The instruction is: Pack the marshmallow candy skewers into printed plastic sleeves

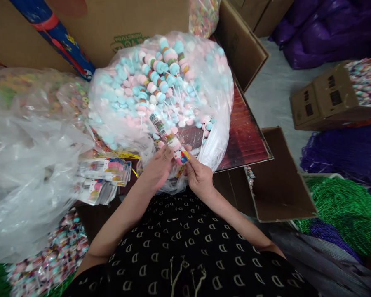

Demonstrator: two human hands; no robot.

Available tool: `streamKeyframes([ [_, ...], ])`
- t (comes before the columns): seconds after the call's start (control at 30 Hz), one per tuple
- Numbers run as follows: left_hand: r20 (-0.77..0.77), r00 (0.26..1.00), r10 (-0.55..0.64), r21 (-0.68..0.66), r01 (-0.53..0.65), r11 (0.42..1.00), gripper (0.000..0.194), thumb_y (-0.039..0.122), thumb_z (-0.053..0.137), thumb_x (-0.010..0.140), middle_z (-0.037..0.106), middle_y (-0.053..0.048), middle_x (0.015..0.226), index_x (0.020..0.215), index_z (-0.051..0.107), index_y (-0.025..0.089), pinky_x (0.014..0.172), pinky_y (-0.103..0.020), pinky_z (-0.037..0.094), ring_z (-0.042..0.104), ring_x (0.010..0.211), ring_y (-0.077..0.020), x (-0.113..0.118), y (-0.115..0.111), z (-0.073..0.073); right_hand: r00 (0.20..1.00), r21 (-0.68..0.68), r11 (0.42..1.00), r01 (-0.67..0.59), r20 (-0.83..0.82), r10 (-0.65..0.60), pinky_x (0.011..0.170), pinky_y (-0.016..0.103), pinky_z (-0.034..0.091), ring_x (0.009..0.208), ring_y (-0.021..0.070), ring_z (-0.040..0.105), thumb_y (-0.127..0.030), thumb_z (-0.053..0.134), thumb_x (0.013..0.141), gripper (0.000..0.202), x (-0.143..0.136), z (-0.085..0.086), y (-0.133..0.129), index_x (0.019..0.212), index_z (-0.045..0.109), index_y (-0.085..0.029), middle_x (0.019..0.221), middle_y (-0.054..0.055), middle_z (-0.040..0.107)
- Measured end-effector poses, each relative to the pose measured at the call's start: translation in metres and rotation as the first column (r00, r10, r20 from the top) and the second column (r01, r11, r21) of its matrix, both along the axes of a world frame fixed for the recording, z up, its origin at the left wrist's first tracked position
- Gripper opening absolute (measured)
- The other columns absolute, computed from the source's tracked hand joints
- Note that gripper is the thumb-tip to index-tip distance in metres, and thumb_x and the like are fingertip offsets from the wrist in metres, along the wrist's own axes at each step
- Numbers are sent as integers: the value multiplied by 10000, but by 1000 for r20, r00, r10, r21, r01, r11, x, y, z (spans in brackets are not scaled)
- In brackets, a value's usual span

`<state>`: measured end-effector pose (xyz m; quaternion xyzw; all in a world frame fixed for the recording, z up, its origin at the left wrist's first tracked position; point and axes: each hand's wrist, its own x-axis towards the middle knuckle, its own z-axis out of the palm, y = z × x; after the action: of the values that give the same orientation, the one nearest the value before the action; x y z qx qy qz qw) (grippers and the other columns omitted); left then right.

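Note:
A printed clear wrapper (165, 131) with a candy skewer inside slants up and left between my hands. My left hand (161, 167) is closed on its left side, fingers pinched near the lower end. On the right, my right hand (199, 173) pinches the colourful bottom end of the same wrapper. Just beyond lies a large clear bag (218, 123) of pink, blue and white marshmallow candies (120, 88). Several candy skewers (163, 78) on white sticks rest on top of them. Stacks of flat printed wrappers (106, 171) lie left of my left hand.
A clear bag of ring candies (49, 90) stands at the left. An open cardboard box (284, 177) is right of the reddish table edge (250, 136). Green beads (349, 206), purple strands and another filled box (330, 97) are further right. Wrapped candies (52, 255) lie lower left.

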<state>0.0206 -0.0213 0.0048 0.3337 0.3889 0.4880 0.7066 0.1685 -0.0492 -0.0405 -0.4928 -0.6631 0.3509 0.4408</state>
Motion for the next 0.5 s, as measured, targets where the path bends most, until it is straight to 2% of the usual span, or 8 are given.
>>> streamKeyframes([
  [0.13,49,999,-9,-108,14,994,350,544,844,778,765,-67,881,874,727,227,836,-387,616,748,1039,-276,8,5,3,1000,74,997,-6,15,5,800,387,668,787,225,771,-416,468,1065,397,-2,-4,0,1326,707,-238,889,83,793],
  [0.27,98,995,5,-156,11,988,346,495,878,747,752,-57,815,846,733,197,873,-395,616,752,1030,-269,13,3,0,998,148,989,9,59,-18,781,352,663,781,211,777,-414,457,1072,372,0,-4,0,1245,731,-231,916,78,805],
  [0.4,16,1000,-19,-82,20,996,398,568,838,773,749,-66,841,751,696,196,855,-377,602,729,1030,-253,15,1,1,996,124,992,17,82,-27,765,315,639,745,192,760,-396,456,1073,340,-1,-3,1,1168,739,-233,824,50,784],
  [0.5,-77,997,-28,-6,27,1000,466,638,792,791,745,-70,869,675,643,212,835,-371,587,700,1041,-251,16,0,0,997,79,997,9,69,-15,677,292,604,653,178,719,-399,449,1071,343,-4,-1,2,1102,744,-228,714,30,744],
])
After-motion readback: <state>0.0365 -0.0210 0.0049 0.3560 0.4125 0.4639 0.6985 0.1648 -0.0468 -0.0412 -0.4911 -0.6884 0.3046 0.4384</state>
